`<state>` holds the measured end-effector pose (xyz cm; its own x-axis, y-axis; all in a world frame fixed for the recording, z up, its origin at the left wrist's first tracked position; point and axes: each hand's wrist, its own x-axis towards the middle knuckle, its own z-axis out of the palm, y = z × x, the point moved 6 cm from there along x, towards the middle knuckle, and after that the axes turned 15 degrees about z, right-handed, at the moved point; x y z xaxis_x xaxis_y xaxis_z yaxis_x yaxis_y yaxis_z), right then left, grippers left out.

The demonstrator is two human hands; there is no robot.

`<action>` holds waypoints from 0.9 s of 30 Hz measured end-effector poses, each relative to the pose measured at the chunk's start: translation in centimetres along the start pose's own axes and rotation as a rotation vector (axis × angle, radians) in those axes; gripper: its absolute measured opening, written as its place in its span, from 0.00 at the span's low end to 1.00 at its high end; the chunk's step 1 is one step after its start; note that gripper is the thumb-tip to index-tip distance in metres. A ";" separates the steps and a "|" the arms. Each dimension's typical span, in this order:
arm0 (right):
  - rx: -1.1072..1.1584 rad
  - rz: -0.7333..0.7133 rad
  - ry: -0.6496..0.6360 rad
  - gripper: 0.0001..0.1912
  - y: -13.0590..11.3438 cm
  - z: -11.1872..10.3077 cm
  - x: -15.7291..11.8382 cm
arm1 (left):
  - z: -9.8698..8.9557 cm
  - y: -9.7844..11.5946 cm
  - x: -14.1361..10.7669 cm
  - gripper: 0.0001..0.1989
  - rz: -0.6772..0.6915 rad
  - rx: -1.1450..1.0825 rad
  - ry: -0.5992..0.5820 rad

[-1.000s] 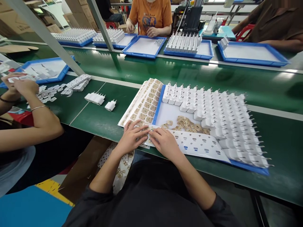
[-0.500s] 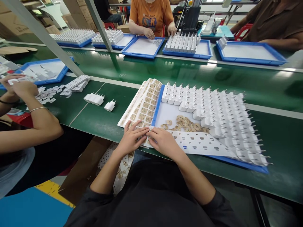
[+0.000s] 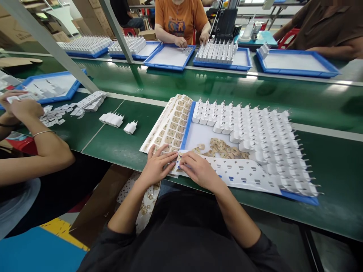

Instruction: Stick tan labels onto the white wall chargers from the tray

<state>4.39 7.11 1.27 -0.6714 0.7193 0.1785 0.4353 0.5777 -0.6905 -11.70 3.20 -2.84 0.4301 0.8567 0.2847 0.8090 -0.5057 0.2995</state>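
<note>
My left hand [image 3: 154, 166] lies with fingers spread on the near end of a stack of sheets [image 3: 176, 124] bearing rows of tan die-cut pieces. Closed at the left end of a white sheet with punched holes [image 3: 235, 172], my right hand [image 3: 198, 170] pinches its edge, though the fingertips partly hide the grip. That sheet stretches right across the front of a blue-rimmed tray [image 3: 187, 132]. Loose tan pieces [image 3: 224, 147] are heaped in the tray behind it. Rows of white plug adapters [image 3: 255, 132], pins up, fill the tray's right side.
Left of the stack stand several white plugs [image 3: 112, 119] and a single plug [image 3: 131, 127]. Farther left, a co-worker's hands [image 3: 24, 105] hold a white part beside scattered white pieces [image 3: 53, 115]. Across the green belt [image 3: 141, 81], people sit behind blue trays [image 3: 297, 62].
My right hand has shifted slightly right, away from my left fingertips, and the punched sheet's right end has slid down a little. My left hand has stayed about where it was.
</note>
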 end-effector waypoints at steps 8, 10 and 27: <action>0.319 0.149 0.141 0.04 2.6 -6.0 -7.6 | -3.4 0.5 1.9 0.16 0.085 0.173 0.134; 0.333 0.173 0.160 0.04 3.1 -6.5 -9.0 | -4.3 2.0 4.9 0.16 0.193 0.157 0.163; 0.327 0.261 0.359 0.04 4.0 -8.5 -14.0 | 8.3 18.1 23.2 0.17 1.102 0.237 -0.134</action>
<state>20.60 2.63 1.93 -0.2946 0.9420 0.1608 0.3124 0.2540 -0.9154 16.24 14.83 1.59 0.9827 -0.0316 0.1825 0.0131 -0.9711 -0.2382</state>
